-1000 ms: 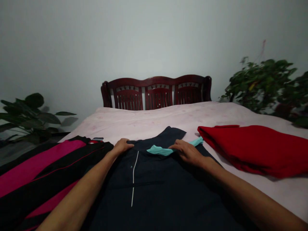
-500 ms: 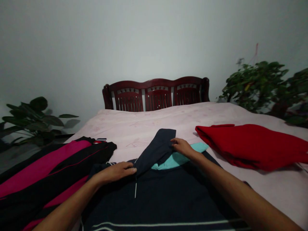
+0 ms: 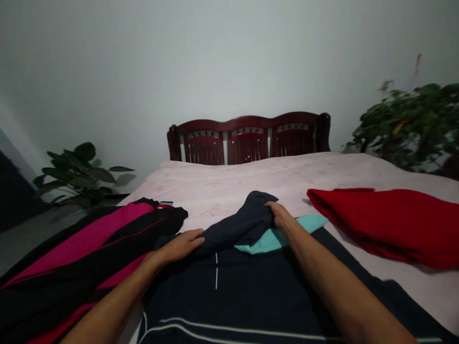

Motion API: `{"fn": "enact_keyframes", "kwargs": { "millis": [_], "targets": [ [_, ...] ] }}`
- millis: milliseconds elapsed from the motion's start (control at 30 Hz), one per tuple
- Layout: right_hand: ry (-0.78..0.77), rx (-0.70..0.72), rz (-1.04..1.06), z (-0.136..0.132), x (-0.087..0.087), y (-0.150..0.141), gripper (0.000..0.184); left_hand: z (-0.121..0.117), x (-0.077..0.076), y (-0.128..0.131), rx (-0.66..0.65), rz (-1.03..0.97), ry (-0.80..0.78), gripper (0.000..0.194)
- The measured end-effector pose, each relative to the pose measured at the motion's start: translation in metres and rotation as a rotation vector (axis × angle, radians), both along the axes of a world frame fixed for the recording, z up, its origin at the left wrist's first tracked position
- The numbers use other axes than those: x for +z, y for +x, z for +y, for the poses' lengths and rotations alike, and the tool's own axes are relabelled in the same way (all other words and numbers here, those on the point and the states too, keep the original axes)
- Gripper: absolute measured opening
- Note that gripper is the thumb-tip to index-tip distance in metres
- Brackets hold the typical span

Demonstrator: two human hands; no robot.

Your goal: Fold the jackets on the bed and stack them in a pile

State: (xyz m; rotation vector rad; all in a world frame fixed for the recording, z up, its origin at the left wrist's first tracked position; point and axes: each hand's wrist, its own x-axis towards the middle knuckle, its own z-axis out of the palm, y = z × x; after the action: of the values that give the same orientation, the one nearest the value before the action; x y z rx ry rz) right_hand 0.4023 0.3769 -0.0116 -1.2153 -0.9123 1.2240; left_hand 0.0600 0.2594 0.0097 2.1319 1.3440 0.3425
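A dark navy garment (image 3: 251,296) with thin white stripes and a turquoise inner part (image 3: 276,236) lies spread on the bed in front of me. My left hand (image 3: 182,244) rests flat on its near left shoulder, fingers stretched out and together. My right hand (image 3: 278,213) is closed on a folded dark flap of the same garment (image 3: 244,224), which bunches up between the two hands.
A black and magenta garment (image 3: 86,258) lies to the left, a folded red cloth (image 3: 387,224) to the right. The pale pink bed sheet (image 3: 251,181) runs back to a dark wooden headboard (image 3: 247,141). Potted plants stand at the left (image 3: 82,172) and right (image 3: 412,124).
The view has shifted, so everything sits further right in the picture. My right hand has pulled the dark flap into a bunch. My left hand has stayed on the garment's left shoulder.
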Motion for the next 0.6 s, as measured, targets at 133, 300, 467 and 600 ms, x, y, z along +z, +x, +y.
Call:
{"fn": "enact_keyframes", "kwargs": {
  "millis": [133, 300, 467, 600],
  "targets": [
    [0.129, -0.082, 0.179, -0.026, 0.023, 0.031, 0.02, 0.005, -0.01, -0.008, 0.0, 0.042, 0.088, 0.034],
    [0.175, -0.037, 0.323, -0.098, 0.006, 0.077, 0.03, 0.003, -0.028, -0.001, -0.018, 0.109, 0.1, 0.026],
    [0.087, -0.041, 0.158, -0.128, -0.001, 0.086, 0.032, -0.003, -0.032, 0.011, 0.018, 0.146, 0.133, 0.033],
    [0.271, -0.197, 0.352, -0.118, 0.027, 0.097, 0.027, -0.002, -0.03, 0.006, 0.07, 0.201, 0.153, 0.042]
  ]
}}
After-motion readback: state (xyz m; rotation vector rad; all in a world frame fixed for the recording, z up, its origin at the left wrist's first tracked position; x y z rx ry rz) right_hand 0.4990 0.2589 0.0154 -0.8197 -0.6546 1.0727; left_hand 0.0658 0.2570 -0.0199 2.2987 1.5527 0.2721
